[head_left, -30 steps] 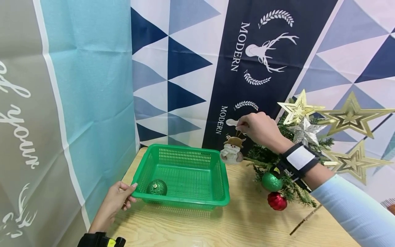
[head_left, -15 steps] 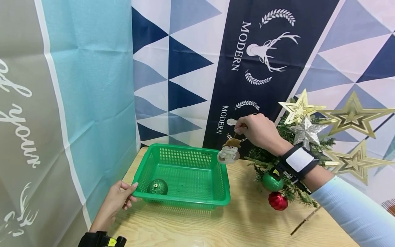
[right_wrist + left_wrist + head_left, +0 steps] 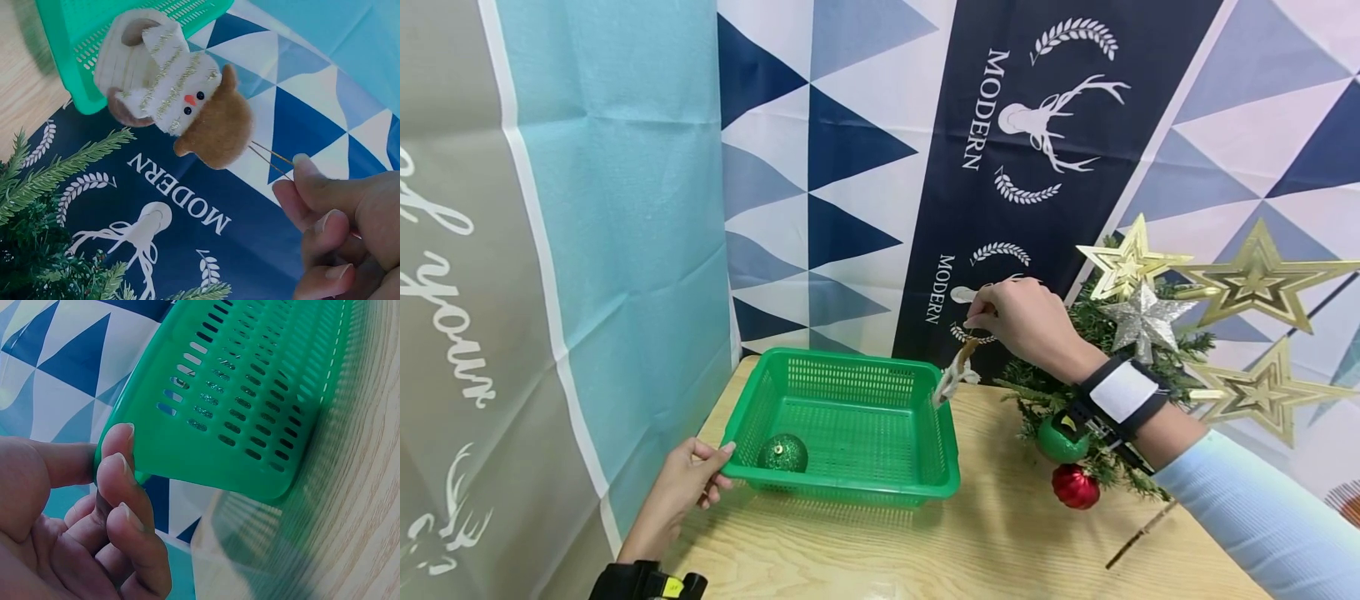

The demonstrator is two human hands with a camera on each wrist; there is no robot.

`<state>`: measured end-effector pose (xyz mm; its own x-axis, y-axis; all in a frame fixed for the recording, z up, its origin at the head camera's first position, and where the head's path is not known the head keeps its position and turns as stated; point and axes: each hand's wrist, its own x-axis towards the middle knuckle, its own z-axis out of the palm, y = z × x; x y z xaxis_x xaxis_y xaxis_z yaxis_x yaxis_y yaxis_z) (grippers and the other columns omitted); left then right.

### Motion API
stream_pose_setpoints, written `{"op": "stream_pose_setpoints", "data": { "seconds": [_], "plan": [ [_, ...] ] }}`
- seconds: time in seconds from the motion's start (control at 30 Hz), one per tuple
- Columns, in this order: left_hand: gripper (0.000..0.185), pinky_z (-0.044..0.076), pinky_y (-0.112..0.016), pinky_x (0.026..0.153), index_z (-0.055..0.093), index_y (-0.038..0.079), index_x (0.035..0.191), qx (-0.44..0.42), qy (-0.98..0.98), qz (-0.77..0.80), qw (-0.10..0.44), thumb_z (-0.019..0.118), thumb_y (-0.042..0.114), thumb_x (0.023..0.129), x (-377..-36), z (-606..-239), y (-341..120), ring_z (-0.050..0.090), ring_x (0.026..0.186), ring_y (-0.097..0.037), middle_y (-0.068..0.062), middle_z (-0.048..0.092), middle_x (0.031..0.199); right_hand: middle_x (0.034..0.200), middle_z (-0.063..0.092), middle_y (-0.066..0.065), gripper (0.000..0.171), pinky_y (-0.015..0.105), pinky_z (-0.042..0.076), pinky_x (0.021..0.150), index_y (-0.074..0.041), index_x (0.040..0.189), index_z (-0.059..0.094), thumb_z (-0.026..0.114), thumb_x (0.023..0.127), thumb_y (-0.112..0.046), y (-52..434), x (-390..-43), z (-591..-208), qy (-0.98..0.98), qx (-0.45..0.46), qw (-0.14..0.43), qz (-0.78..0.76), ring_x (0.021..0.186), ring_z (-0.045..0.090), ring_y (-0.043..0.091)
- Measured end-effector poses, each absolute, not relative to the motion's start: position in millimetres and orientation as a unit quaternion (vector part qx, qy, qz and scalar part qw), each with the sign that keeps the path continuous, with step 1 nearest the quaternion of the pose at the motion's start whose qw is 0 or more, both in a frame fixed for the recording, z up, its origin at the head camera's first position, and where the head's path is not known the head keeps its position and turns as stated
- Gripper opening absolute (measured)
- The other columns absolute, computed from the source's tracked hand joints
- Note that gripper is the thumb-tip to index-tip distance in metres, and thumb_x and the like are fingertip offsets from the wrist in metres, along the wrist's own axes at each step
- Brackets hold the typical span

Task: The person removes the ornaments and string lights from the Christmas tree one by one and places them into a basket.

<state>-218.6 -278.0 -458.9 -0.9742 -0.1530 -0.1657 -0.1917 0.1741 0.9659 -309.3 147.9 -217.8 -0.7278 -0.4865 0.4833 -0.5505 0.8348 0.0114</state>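
Note:
My right hand (image 3: pixel 1026 321) pinches the gold string loop of a plush snowman ornament (image 3: pixel 181 94), which dangles by the basket's right rim. It has a brown hat, an orange nose and a white scarf with gold glitter; in the head view it shows edge-on. With thumb and fingers my left hand (image 3: pixel 681 483) grips the front left corner of a green plastic basket (image 3: pixel 850 486) on the table. Inside the basket's front left part lies a glittery green bauble (image 3: pixel 782 453). The left wrist view shows the left fingertips (image 3: pixel 117 439) on the basket's rim.
A small artificial Christmas tree (image 3: pixel 1037 379) stands at the right, with gold stars (image 3: pixel 1255 275), a silver star (image 3: pixel 1144 321), a green bauble (image 3: pixel 1062 442) and a red bauble (image 3: pixel 1076 487). Its bare stem (image 3: pixel 1138 537) points over the wooden table (image 3: pixel 820 550). Printed cloth hangs behind.
The snowman ornament has shifted slightly left with the right hand and turned from facing the head camera to edge-on. The left hand and the basket stay in place.

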Motion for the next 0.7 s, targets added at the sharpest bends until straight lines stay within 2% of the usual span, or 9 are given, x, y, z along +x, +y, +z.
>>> {"op": "stream_pose_setpoints", "data": {
  "seconds": [0.13, 0.4, 0.7],
  "plan": [
    [0.033, 0.045, -0.029, 0.049, 0.043, 0.001, 0.103, -0.113, 0.766, 0.633, 0.015, 0.061, 0.028, 0.106, -218.4, -459.2, -278.1, 0.055, 0.051, -0.014, -0.008, 0.068, 0.071, 0.081, 0.072, -0.002, 0.006, 0.044, 0.053, 0.061, -0.017, 0.087, 0.079, 0.083, 0.09, -0.02, 145.6, -308.8, -218.3, -0.927, 0.278, 0.242, 0.066, 0.074, 0.066, 0.021],
    [0.033, 0.045, -0.029, 0.049, 0.043, 0.001, 0.103, -0.115, 0.766, 0.632, 0.015, 0.061, 0.028, 0.106, -217.8, -459.1, -278.1, 0.055, 0.051, -0.014, -0.007, 0.068, 0.071, 0.091, 0.076, 0.002, 0.004, 0.045, 0.054, 0.062, -0.015, 0.093, 0.08, 0.076, 0.095, -0.014, 141.3, -305.2, -219.4, -0.931, 0.281, 0.227, 0.058, 0.077, 0.069, 0.021],
    [0.032, 0.045, -0.028, 0.048, 0.043, 0.001, 0.102, -0.112, 0.765, 0.634, 0.014, 0.061, 0.028, 0.107, -218.4, -458.7, -278.9, 0.055, 0.05, -0.014, -0.007, 0.067, 0.07, 0.091, 0.076, 0.0, 0.004, 0.043, 0.055, 0.066, -0.017, 0.096, 0.08, 0.077, 0.095, -0.015, 136.3, -299.5, -221.6, -0.928, 0.296, 0.217, 0.071, 0.08, 0.071, 0.018]
  ]
}}
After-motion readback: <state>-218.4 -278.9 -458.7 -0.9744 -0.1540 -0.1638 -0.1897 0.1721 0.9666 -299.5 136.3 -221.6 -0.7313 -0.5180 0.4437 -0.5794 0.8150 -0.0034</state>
